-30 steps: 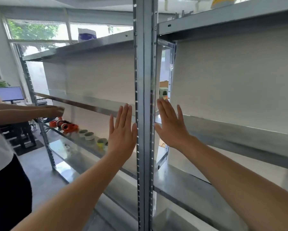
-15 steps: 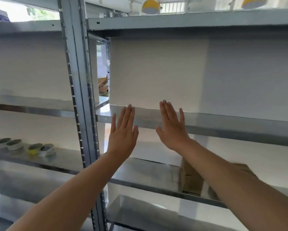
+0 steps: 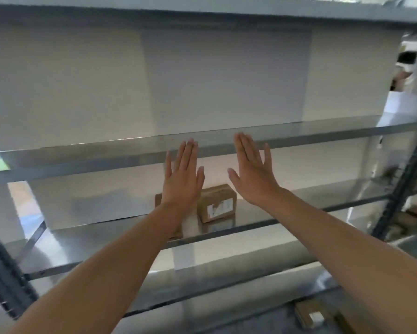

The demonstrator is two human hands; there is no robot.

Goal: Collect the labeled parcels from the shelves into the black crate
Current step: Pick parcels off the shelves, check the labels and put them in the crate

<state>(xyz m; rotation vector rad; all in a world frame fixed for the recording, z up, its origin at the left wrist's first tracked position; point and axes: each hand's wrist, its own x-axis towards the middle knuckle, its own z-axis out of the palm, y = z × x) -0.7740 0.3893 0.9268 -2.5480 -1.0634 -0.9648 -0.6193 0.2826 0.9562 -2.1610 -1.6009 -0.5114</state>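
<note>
A brown cardboard parcel with a white label on its front stands on a metal shelf in the middle of the view. Another brown parcel sits just left of it, mostly hidden behind my left wrist. A further labeled parcel lies low at the bottom right. My left hand and my right hand are raised in front of the shelves, fingers straight, palms facing away, holding nothing. Both hover above the parcels. No black crate is in view.
Metal shelving fills the view, with a bare shelf above the parcels and white backing panels. Dark uprights stand at the right and at the lower left. Blurred boxes lie beyond the right upright.
The view has swung right along the shelving and down. The upright and tape rolls have left the view, and the parcels have come to the centre. My hands stay raised and flat.
</note>
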